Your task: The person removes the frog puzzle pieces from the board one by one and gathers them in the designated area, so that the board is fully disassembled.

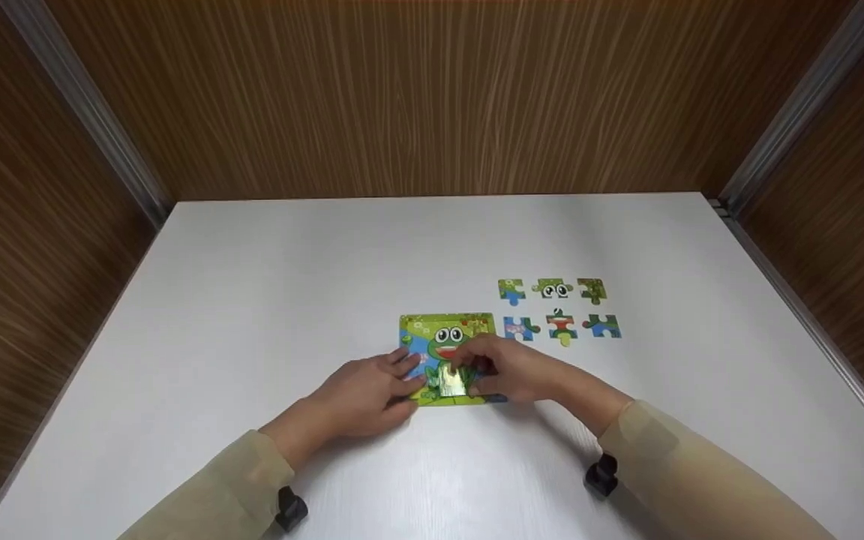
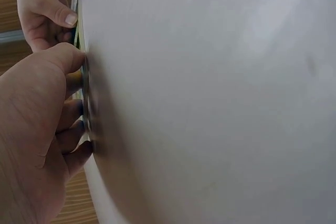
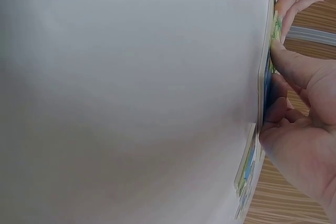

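Note:
A frog puzzle board (image 1: pixel 424 324) lies flat on the white table. My left hand (image 1: pixel 368 394) rests on its left edge with the fingers spread. Over the board's lower right side, my right hand (image 1: pixel 518 367) pinches a puzzle piece (image 1: pixel 452 381) between thumb and index finger. That piece shines with glare at the lower middle of the picture, so its print is hard to read. In the right wrist view, the board's edge (image 3: pixel 261 87) shows side-on below the right hand. The right hand hides part of the board's right side.
To the right of the board, several loose puzzle pieces lie in two rows, among them one with the frog's eyes (image 1: pixel 554 289) and one with its red mouth (image 1: pixel 562 324). Wood-grain panels (image 1: pixel 402 97) enclose the white table (image 1: pixel 289 262) at the back and sides.

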Action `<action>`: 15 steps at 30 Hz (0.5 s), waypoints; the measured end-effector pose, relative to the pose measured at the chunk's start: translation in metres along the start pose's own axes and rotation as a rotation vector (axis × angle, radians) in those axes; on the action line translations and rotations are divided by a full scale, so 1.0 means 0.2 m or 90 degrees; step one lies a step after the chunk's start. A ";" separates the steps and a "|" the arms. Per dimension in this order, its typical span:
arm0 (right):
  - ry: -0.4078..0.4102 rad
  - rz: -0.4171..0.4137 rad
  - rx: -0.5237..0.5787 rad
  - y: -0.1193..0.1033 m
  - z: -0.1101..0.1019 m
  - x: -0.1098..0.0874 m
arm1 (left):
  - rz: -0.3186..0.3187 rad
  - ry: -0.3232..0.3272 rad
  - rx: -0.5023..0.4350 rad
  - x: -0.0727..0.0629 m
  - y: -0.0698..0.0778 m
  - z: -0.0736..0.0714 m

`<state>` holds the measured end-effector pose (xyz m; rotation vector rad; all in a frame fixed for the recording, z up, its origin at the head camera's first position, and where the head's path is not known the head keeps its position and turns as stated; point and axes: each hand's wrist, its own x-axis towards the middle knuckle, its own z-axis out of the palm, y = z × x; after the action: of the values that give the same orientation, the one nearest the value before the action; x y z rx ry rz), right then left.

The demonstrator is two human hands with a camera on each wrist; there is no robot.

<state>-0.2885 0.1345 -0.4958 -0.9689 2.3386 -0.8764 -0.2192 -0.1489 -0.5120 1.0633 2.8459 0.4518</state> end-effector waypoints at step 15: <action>0.012 -0.043 0.026 0.00 0.03 -0.01 | 0.000 -0.012 0.011 -0.01 0.01 -0.01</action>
<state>-0.2836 0.1343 -0.4995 -1.0330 2.3069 -0.9593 -0.2173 -0.1488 -0.5097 1.0644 2.8390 0.4160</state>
